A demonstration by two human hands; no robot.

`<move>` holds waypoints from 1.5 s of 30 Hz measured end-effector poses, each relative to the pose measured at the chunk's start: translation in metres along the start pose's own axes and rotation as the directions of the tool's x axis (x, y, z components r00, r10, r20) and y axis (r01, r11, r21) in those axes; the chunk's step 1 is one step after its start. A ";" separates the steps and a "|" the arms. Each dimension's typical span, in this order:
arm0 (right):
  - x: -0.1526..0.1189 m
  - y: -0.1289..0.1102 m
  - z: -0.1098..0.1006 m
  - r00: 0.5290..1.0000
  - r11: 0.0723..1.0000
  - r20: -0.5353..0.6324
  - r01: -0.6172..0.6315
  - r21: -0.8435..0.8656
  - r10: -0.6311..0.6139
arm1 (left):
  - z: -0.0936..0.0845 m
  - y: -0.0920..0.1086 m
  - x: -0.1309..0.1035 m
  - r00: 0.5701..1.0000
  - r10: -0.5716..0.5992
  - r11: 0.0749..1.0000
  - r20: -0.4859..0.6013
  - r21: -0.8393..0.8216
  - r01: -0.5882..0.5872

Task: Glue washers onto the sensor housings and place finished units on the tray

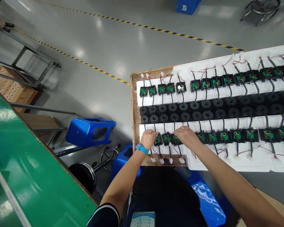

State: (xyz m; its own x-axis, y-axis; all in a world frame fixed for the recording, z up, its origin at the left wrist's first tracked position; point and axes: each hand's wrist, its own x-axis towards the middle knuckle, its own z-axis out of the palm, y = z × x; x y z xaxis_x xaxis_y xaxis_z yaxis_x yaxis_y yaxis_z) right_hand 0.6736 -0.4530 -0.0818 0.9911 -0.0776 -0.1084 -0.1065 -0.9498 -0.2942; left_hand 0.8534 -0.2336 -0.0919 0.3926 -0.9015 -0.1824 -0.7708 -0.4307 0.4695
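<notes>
My left hand (149,138), with a blue band at the wrist, has its fingers pinched together at the left edge of a black box with a green circuit board (158,139). Whatever is between those fingertips is hidden. My right hand (185,135) is also closed, its fingertips at the upper right of another open circuit-board box (175,138); I cannot make out what they pinch. Between the two hands lies one more such box (167,138). Black cables join the boxes to black round parts with centre holes (174,117). White connectors (171,160) hang on red wires below.
White foam sheets (161,98) lie in a wooden tray (133,110), carrying a far row of similar boxes (181,87). A green tabletop (38,176) is at left. Blue stools (90,131) and a round stool (84,176) stand on the floor nearby.
</notes>
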 end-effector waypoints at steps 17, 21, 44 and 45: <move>-0.045 -0.112 0.029 0.916 0.966 -0.308 -0.232 0.113 0.256 | -0.003 0.048 -0.083 0.966 -0.139 0.985 -0.217 -0.131 0.113; -0.047 -0.124 0.037 0.941 0.979 -0.279 -0.165 0.117 0.191 | 0.004 0.050 -0.111 0.942 -0.197 0.979 -0.272 -0.110 0.173; -0.052 -0.130 0.031 0.901 0.944 -0.294 -0.275 0.181 0.318 | 0.039 0.064 -0.188 0.922 -0.385 0.820 -0.028 -0.469 0.328; -0.054 -0.131 0.031 0.899 0.943 -0.299 -0.271 0.190 0.319 | 0.044 0.067 -0.190 0.914 -0.405 0.804 -0.016 -0.483 0.348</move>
State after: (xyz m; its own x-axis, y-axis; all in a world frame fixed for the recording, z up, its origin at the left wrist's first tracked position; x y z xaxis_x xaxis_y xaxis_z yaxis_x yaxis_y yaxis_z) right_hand 0.6317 -0.3153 -0.0664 0.8812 -0.4635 0.0928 -0.3848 -0.8174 -0.4287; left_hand 0.7052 -0.0933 -0.0640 0.6791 -0.6489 -0.3431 -0.2408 -0.6385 0.7310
